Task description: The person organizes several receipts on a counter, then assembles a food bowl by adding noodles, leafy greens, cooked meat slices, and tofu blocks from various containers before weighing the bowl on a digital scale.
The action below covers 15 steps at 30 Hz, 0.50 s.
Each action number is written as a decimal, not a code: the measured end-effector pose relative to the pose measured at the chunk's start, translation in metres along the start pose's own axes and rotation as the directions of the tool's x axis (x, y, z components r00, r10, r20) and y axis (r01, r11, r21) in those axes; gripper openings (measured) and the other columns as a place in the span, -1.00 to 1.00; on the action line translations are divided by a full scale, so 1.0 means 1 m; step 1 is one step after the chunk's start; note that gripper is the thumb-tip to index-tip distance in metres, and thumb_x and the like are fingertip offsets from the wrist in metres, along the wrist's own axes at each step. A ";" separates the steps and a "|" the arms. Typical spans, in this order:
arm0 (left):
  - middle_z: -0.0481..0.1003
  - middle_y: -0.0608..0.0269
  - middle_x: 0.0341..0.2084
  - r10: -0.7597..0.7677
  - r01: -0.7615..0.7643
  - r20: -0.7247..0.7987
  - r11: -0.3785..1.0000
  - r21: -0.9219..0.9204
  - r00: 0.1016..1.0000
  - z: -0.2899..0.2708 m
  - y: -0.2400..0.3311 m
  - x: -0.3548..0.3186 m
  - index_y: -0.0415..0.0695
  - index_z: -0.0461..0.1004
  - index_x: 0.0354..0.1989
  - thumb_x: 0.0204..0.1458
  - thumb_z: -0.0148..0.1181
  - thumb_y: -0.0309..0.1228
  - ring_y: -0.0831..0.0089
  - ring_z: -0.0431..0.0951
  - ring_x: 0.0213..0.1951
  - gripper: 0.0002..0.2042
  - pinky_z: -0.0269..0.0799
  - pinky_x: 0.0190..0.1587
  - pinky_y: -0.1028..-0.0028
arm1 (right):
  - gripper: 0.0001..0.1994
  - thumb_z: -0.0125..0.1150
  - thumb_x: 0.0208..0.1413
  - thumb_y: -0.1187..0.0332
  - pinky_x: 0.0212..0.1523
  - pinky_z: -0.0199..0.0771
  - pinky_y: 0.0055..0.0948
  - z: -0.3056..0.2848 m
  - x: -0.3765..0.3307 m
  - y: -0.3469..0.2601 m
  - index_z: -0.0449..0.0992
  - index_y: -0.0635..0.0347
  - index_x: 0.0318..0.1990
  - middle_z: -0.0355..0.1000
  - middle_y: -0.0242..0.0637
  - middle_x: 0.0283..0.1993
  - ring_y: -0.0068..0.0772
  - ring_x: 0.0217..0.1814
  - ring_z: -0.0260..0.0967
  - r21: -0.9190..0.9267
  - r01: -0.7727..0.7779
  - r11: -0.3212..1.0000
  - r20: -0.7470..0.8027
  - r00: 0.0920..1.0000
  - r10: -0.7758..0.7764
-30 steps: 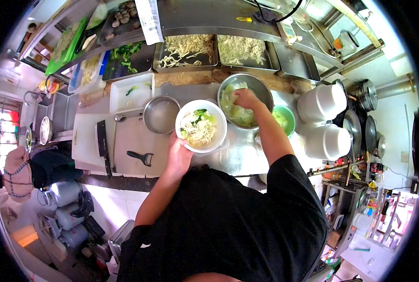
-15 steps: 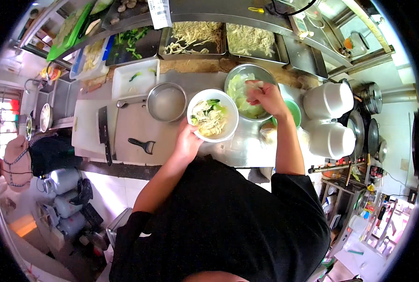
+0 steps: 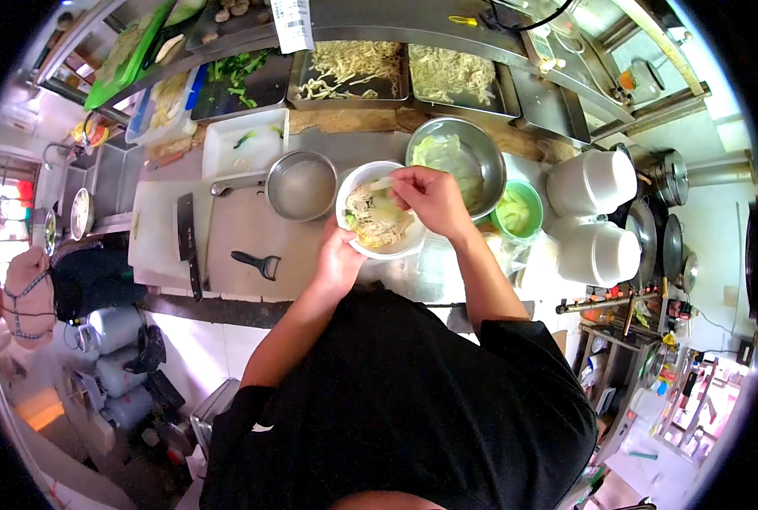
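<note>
My left hand (image 3: 340,257) grips the near-left rim of a white bowl (image 3: 403,248), which holds pale shredded food (image 3: 377,219) and a bit of green vegetable. Over the bowl's right side is my right hand (image 3: 427,197), its fingers pinched on a pale translucent vegetable slice (image 3: 381,184). Just beyond stands a steel bowl (image 3: 489,161) with more pale green slices (image 3: 437,151) at its left side. A green bowl (image 3: 519,208) of light green pieces sits right of my right wrist. Left of the white bowl is a steel pan (image 3: 303,184) of cloudy liquid.
A cleaver (image 3: 189,242) and a peeler (image 3: 258,263) lie on the boards at left. Behind are a white tray (image 3: 226,161) and metal trays of shredded food (image 3: 353,68) and greens (image 3: 236,76). Stacked white bowls (image 3: 596,180) stand at right. Another person (image 3: 31,289) is at far left.
My right hand has come from the steel bowl to the white bowl, carrying a pale slice. The green bowl and the steel bowl's inside are now less covered. My left hand stays on the bowl.
</note>
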<state>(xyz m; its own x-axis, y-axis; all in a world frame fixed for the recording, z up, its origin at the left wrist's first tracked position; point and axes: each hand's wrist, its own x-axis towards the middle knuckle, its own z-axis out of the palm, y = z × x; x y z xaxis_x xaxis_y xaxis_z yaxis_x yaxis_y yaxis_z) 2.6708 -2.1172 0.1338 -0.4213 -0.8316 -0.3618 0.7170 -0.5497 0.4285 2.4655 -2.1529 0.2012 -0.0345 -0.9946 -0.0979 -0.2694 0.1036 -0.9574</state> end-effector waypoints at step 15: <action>0.31 0.12 0.26 -0.060 0.057 0.038 0.996 0.070 0.997 0.002 0.006 0.001 -0.07 0.18 0.34 0.05 0.01 -0.40 0.22 0.30 0.31 -0.41 0.22 0.34 0.11 | -0.70 0.25 0.00 0.37 -0.18 0.59 -0.21 0.021 -0.049 -0.011 0.56 0.08 -0.06 0.52 -0.26 -0.04 -0.13 -0.07 0.52 -0.743 0.357 0.565 0.124 0.905 -0.407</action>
<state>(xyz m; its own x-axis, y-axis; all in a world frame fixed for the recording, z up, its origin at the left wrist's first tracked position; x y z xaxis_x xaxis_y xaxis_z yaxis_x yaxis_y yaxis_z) 2.6738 -2.1212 0.1375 -0.4842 -0.7998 -0.3549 0.6513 -0.6003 0.4641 2.4902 -2.1059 0.2109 0.1983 -0.9428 0.2678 -0.8802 -0.2915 -0.3745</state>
